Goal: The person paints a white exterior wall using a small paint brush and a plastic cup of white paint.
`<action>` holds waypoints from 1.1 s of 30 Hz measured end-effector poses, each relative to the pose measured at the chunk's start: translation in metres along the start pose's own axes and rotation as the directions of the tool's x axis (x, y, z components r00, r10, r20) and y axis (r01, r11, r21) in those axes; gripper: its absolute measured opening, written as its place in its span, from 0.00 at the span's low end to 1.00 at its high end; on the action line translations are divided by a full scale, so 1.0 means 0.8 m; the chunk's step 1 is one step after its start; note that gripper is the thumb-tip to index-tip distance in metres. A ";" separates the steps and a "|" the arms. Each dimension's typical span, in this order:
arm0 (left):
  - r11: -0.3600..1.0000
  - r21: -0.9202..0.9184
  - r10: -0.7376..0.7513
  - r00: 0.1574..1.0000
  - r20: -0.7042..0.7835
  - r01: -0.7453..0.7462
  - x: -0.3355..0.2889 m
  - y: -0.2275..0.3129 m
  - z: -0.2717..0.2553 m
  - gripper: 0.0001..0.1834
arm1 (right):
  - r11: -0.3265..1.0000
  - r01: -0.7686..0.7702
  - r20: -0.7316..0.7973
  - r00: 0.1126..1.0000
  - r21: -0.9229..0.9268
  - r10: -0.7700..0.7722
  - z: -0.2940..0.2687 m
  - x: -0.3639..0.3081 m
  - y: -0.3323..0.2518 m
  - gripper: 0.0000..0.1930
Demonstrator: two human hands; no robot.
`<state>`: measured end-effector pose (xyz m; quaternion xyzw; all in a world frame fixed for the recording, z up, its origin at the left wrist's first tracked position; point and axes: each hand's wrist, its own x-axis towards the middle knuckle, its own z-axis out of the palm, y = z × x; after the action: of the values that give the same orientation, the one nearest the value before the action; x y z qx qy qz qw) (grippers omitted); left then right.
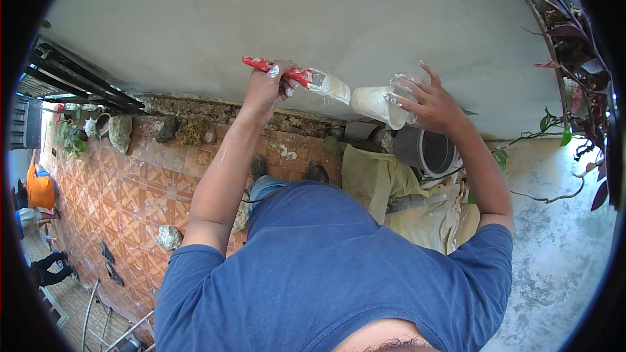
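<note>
My left hand (268,88) is closed around the red handle of a paintbrush (312,80). Its wide bristles are coated in white paint and point right, close to a paint-smeared white cup (378,105). That cup lies tilted on its side in the air, held by my right hand (427,101) near its rim. Some right-hand fingers stretch out past the cup, and their tips carry white paint. The cup's inside is mostly hidden. White paint also marks the left fingers. Both hands are in front of a pale wall (306,13).
Below the cup stands a dark bucket (417,150) beside draped yellowish cloth (372,179). Rocks (169,237) and sandals (111,264) lie on the patterned tile floor (143,189). Plants (574,39) hang at the right; a person in orange (40,189) is far left.
</note>
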<state>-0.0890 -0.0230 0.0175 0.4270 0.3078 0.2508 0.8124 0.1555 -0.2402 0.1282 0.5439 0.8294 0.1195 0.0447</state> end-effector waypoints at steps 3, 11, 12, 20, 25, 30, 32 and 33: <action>0.999 0.038 0.021 1.000 0.018 -0.022 0.001 -0.002 0.009 0.11 | 1.000 0.018 0.032 0.999 -0.016 -0.018 -0.005 0.003 0.001 0.39; 0.993 0.054 0.098 0.991 0.092 -0.103 -0.007 0.003 0.026 0.12 | 0.999 0.051 0.070 0.996 0.014 -0.052 -0.011 0.014 0.002 0.35; 0.993 0.056 0.100 0.991 0.092 -0.105 -0.007 0.004 0.028 0.12 | 0.999 0.036 0.067 0.997 0.031 -0.038 -0.011 0.015 0.002 0.33; 0.995 0.015 0.095 0.990 0.104 -0.097 -0.013 0.010 0.034 0.13 | 0.999 0.048 0.046 0.998 -0.014 -0.048 -0.005 0.023 0.004 0.30; 0.995 -0.043 0.093 0.991 0.095 -0.089 -0.015 0.011 0.041 0.12 | 0.999 0.031 0.080 0.996 0.023 -0.032 -0.005 0.025 0.002 0.33; 0.994 -0.085 0.079 0.993 0.084 -0.072 -0.012 -0.001 0.045 0.13 | 1.000 0.020 0.098 0.995 0.023 -0.022 -0.001 0.026 0.001 0.36; 0.985 -0.167 0.064 0.995 0.074 -0.051 -0.011 -0.007 0.045 0.13 | 1.000 0.015 0.099 0.995 0.014 -0.016 -0.001 0.026 0.000 0.36; 0.985 -0.166 0.064 0.995 0.075 -0.050 -0.011 -0.008 0.047 0.13 | 1.000 0.007 0.101 0.995 0.005 -0.008 -0.001 0.026 0.000 0.36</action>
<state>-0.0676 -0.0524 0.0313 0.3770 0.2408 0.2810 0.8491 0.1468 -0.2217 0.1303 0.5462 0.8284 0.0896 0.0857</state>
